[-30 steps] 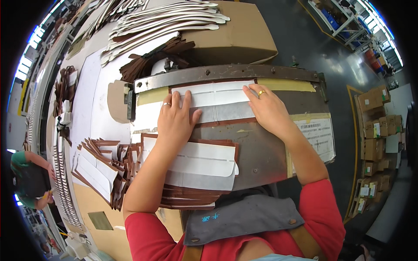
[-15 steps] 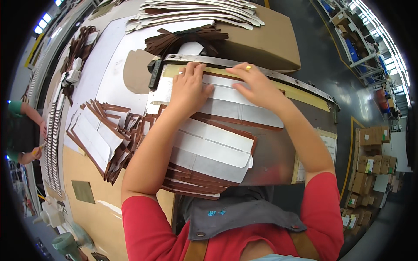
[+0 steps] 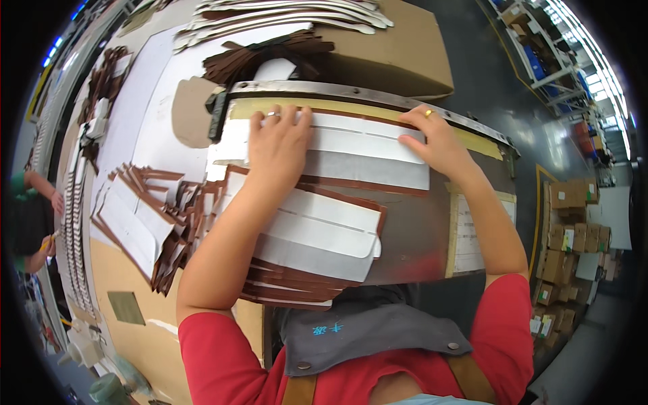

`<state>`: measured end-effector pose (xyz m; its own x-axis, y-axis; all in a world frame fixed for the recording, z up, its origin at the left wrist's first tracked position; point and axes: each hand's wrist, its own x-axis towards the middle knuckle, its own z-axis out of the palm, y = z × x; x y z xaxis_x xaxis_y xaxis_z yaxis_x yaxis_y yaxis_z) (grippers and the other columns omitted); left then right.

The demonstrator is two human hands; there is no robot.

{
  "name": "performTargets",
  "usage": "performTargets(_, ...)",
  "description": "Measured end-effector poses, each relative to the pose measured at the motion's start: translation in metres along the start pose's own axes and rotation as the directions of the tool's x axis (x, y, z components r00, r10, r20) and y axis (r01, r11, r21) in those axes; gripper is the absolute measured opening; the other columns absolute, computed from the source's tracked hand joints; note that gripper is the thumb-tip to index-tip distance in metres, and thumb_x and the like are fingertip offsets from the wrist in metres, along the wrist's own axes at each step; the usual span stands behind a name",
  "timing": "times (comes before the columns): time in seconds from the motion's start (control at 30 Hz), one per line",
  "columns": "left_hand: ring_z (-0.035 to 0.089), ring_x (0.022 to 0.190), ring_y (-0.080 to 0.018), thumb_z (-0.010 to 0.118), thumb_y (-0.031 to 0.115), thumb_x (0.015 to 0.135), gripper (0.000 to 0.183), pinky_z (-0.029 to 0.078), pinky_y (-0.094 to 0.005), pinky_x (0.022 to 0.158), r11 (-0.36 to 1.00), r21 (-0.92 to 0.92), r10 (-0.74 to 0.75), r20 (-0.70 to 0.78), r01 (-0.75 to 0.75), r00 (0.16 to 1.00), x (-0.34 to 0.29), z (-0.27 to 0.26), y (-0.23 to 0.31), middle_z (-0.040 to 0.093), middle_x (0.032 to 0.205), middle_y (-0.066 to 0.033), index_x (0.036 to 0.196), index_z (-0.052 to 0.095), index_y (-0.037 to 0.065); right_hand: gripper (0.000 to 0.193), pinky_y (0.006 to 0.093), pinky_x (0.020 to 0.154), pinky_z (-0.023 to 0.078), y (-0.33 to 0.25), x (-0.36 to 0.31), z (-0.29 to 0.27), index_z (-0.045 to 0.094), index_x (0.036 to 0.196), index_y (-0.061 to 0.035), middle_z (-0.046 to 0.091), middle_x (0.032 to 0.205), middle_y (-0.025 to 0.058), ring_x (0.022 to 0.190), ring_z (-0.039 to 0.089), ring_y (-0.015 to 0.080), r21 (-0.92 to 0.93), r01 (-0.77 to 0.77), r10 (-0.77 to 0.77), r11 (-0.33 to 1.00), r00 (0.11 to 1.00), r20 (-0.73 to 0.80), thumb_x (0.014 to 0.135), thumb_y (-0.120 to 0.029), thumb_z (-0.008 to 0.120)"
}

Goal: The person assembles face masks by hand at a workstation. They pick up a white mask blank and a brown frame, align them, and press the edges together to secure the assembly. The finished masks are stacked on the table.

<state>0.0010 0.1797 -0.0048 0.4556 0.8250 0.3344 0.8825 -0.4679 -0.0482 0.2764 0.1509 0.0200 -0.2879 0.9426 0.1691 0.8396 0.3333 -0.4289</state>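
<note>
A flat panel with white and grey backing and brown edges (image 3: 364, 147) lies on the dark board, its far edge along a yellow strip (image 3: 482, 145) below a metal bar (image 3: 391, 98). My left hand (image 3: 280, 143) rests flat on the panel's left part, fingertips at the yellow strip. At the panel's far right corner is my right hand (image 3: 442, 150), thumb on the surface and fingers at the edge, apart from the thumb. Nearer my body sits a fanned stack of similar brown-edged panels (image 3: 320, 233), partly under my left forearm.
More such panels form a pile (image 3: 135, 219) on the left. Bundled brown strips (image 3: 270, 57), pale strips (image 3: 283, 20) and a cardboard box (image 3: 398, 50) stand beyond the bar. A paper sheet (image 3: 469, 233) is taped at right. Another person's hand (image 3: 48, 244) shows far left.
My right hand has slid right along the panel to its far right corner. My left hand has flattened and shifted slightly left on the panel. The view has shifted a little.
</note>
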Motion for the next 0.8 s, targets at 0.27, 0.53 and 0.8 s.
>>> performTargets(0.27, 0.052, 0.107, -0.0215, 0.051, 0.018, 0.089, 0.031, 0.029, -0.0422, 0.101, 1.0, -0.005, 0.02, 0.044, -0.02, 0.999, 0.003, -0.002, 0.004, 0.056, 0.111, -0.0031, 0.119, 0.053, 0.011, 0.029, 0.0353, 0.089, 0.04, 0.017, -0.046, 0.002, 0.061, 0.11, -0.0047, 0.059, 0.102, 0.0074, 0.1, 0.054, 0.0239, -0.269, 0.02, -0.067, 0.963, 0.984, -0.168, 0.084, -0.017, 0.062)
performTargets(0.53, 0.054, 0.104, -0.0231, 0.05, 0.017, 0.089, 0.031, 0.028, -0.0435, 0.101, 1.0, 0.013, 0.025, 0.029, -0.025, 0.999, 0.0, 0.003, 0.004, 0.057, 0.11, -0.0038, 0.119, 0.053, 0.01, 0.023, 0.0347, 0.085, 0.043, 0.03, -0.028, -0.016, 0.061, 0.108, -0.0032, 0.06, 0.099, 0.0112, 0.096, 0.056, 0.0258, 0.146, -0.078, 0.106, 0.986, 0.974, -0.198, 0.089, -0.014, 0.054)
performTargets(0.8, 0.046, 0.113, -0.0247, 0.056, 0.014, 0.085, 0.043, 0.025, -0.0434, 0.101, 0.974, -0.225, -0.021, -0.24, -0.035, 0.97, 0.006, -0.001, 0.0, 0.049, 0.126, -0.0063, 0.126, 0.048, 0.007, 0.035, 0.0371, 0.086, 0.043, -0.027, 0.045, 0.013, 0.058, 0.109, -0.0057, 0.057, 0.096, 0.0106, 0.093, 0.056, 0.0261, -0.021, -0.062, 0.065, 0.998, 0.94, 0.335, 0.08, -0.024, 0.065)
